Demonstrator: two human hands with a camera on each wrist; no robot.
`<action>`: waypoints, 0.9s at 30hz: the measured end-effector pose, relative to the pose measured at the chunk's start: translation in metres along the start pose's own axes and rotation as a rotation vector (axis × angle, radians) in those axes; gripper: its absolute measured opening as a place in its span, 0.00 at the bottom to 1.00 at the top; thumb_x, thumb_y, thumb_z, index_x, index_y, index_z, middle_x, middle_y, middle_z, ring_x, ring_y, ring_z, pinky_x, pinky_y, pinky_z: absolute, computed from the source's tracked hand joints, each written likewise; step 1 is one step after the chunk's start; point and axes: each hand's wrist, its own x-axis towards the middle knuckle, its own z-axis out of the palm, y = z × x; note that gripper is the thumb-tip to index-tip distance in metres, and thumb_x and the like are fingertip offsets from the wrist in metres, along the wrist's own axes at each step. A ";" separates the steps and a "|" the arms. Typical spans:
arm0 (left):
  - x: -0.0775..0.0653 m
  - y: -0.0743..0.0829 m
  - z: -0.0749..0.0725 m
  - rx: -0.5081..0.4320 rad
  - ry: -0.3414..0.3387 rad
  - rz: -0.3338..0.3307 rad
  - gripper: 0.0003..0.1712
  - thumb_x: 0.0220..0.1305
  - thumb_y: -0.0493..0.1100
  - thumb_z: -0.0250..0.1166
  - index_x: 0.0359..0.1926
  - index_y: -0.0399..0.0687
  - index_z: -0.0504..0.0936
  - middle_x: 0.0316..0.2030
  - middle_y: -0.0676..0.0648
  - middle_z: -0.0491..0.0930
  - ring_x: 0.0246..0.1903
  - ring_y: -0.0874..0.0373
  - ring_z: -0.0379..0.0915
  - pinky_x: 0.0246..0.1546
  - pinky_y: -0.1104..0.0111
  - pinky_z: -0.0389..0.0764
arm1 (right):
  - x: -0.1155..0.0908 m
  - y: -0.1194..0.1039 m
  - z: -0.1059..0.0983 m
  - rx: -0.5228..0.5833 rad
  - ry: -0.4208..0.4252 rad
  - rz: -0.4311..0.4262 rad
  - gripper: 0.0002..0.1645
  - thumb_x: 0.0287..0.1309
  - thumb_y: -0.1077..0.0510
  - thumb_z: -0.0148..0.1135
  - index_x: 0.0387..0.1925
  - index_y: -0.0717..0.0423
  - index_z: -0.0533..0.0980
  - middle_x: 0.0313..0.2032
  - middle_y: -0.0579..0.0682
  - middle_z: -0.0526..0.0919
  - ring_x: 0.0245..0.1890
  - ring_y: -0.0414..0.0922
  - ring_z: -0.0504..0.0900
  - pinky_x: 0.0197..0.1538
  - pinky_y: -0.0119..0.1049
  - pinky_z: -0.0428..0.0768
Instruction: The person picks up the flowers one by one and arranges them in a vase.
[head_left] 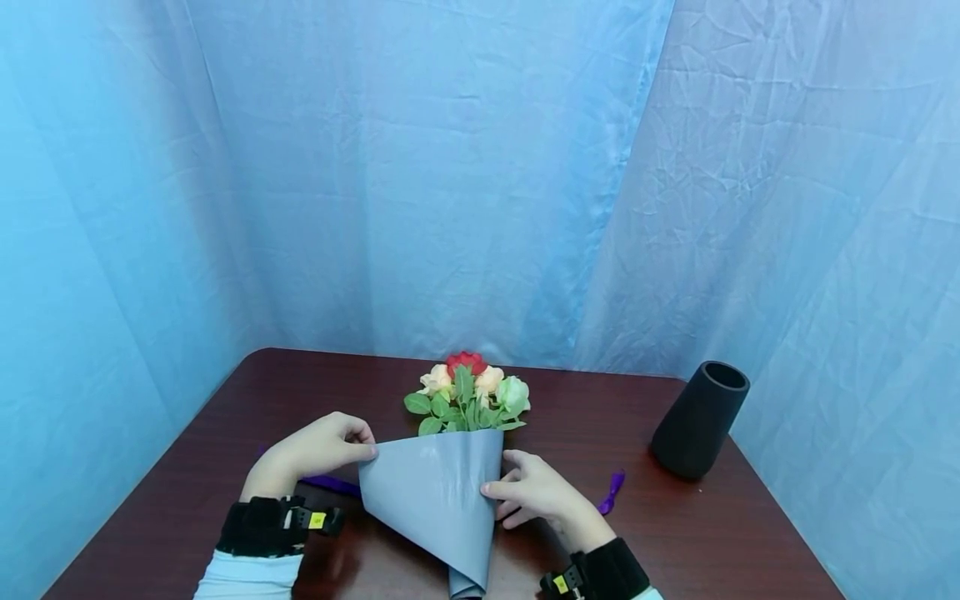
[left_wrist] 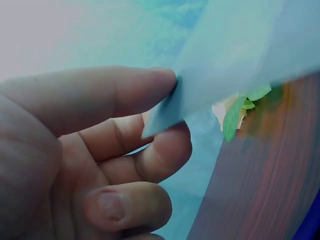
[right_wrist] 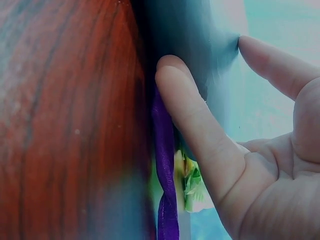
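Note:
Grey-blue wrapping paper [head_left: 435, 492] lies folded into a cone around a bunch of flowers [head_left: 468, 387], with red, cream and pale green blooms above its top edge. The stems are hidden inside. At the paper's upper left corner, my left hand [head_left: 322, 446] pinches the sheet between thumb and fingers; the left wrist view shows that paper corner [left_wrist: 170, 107] up close. My right hand [head_left: 536, 492] is at the cone's right side, its thumb touching the paper and its fingers spread along the edge. In the right wrist view, an extended finger [right_wrist: 185, 95] also touches the wrap.
A purple ribbon [head_left: 330, 483] runs beneath the bouquet, and its other end [head_left: 612, 492] shows to the right. A black vase [head_left: 699, 421] stands at the right side of the dark brown table [head_left: 300, 383]. Blue curtains [head_left: 450, 167] hang behind and around.

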 end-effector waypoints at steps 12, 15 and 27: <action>-0.002 0.001 -0.001 -0.033 -0.013 0.036 0.06 0.68 0.43 0.67 0.34 0.47 0.85 0.23 0.52 0.74 0.24 0.58 0.65 0.25 0.66 0.69 | -0.001 0.000 -0.001 0.005 -0.005 -0.011 0.59 0.62 0.51 0.72 0.77 0.71 0.46 0.43 0.60 0.83 0.35 0.56 0.87 0.36 0.50 0.86; -0.002 0.001 -0.001 -0.035 -0.014 0.034 0.06 0.69 0.43 0.67 0.34 0.47 0.85 0.22 0.53 0.73 0.24 0.58 0.64 0.24 0.66 0.69 | -0.001 0.001 -0.002 0.006 -0.005 -0.016 0.59 0.62 0.51 0.72 0.77 0.71 0.46 0.43 0.60 0.83 0.35 0.56 0.87 0.36 0.50 0.86; 0.001 0.008 0.002 -0.049 0.001 0.072 0.08 0.70 0.44 0.65 0.35 0.46 0.81 0.20 0.53 0.69 0.21 0.60 0.62 0.23 0.67 0.67 | -0.009 -0.007 -0.018 -0.062 0.156 -0.129 0.52 0.65 0.47 0.70 0.77 0.65 0.54 0.46 0.58 0.83 0.40 0.56 0.86 0.34 0.50 0.86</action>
